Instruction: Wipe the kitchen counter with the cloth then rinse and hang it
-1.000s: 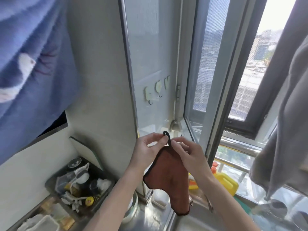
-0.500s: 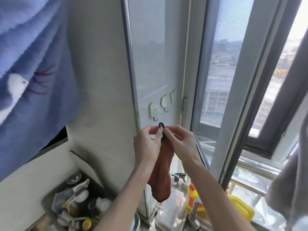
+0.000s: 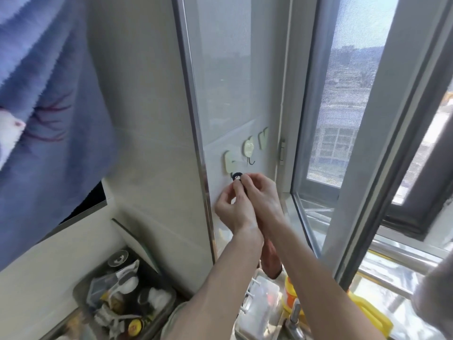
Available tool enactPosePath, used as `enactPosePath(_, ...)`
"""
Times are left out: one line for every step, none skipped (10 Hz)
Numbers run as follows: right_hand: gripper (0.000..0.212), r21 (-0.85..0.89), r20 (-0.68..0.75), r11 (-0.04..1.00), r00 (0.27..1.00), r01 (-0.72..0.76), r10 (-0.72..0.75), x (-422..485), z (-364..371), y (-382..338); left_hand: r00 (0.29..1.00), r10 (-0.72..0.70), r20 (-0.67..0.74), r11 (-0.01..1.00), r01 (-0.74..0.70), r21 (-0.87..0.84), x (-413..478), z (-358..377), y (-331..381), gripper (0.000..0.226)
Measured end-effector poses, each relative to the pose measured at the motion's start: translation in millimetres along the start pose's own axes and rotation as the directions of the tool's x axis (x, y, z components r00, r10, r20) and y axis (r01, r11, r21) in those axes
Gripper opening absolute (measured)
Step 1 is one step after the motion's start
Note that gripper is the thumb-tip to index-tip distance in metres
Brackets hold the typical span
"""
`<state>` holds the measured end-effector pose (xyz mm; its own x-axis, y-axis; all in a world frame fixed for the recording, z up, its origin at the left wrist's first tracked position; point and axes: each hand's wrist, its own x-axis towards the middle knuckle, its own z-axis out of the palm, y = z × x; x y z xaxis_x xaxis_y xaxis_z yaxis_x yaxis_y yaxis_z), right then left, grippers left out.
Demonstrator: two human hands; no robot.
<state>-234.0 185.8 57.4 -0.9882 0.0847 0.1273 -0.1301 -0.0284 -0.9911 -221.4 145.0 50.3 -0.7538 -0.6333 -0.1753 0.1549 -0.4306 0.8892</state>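
Note:
The brown cloth [image 3: 269, 262] hangs down behind my forearms, mostly hidden. Its black hanging loop [image 3: 236, 176] is pinched between the fingertips of both hands. My left hand [image 3: 232, 209] and my right hand [image 3: 263, 200] hold the loop up against the white wall, right under the leftmost adhesive hook [image 3: 230, 161]. Whether the loop is over the hook's prong I cannot tell.
Two more hooks [image 3: 249, 149] sit to the right on the same wall. An open window frame [image 3: 316, 168] stands right of my hands. Below are a tray of clutter [image 3: 122, 298], a tap [image 3: 294, 320] and a yellow bottle [image 3: 367, 312]. Blue fabric [image 3: 49, 106] hangs at the left.
Both hands have risen with the cloth's loop, from below the hooks up to the leftmost hook. The cloth now hangs narrow behind my arms.

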Motion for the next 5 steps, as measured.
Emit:
enactPosePath(0.016, -0.02, 0.016, 0.999, 0.999, -0.028, 0.028, 5.9, 1.6, 4.1, 0.999, -0.031, -0.033, 0.999, 0.03, -0.032, 0.2, 1.3, -1.7, 0.016)
enactPosePath(0.021, 0.018, 0.025, 0.992, 0.992, -0.126, 0.125, 11.5, 1.6, 5.5, 0.988, -0.137, -0.077, 0.99, 0.132, -0.058, 3.1, 5.0, 2.6, 0.015)
enactPosePath(0.025, 0.071, 0.058, 0.97, 0.972, -0.233, 0.229, 9.9, 1.3, 5.0, 0.988, -0.142, -0.065, 0.989, 0.139, -0.054, 3.3, 0.7, 0.4, 0.013)
enactPosePath(0.022, 0.092, 0.059, 0.965, 0.969, -0.245, 0.24, 10.9, -1.7, 9.1, 0.996, -0.084, -0.026, 0.996, 0.085, 0.032, 1.1, -5.6, -3.2, 0.011)
enactPosePath(0.023, 0.052, 0.006, 0.987, 0.988, -0.153, 0.153, -3.1, -4.6, 14.8, 0.996, 0.052, 0.076, 0.988, -0.062, 0.14, -3.3, -27.2, -14.6, 0.018)
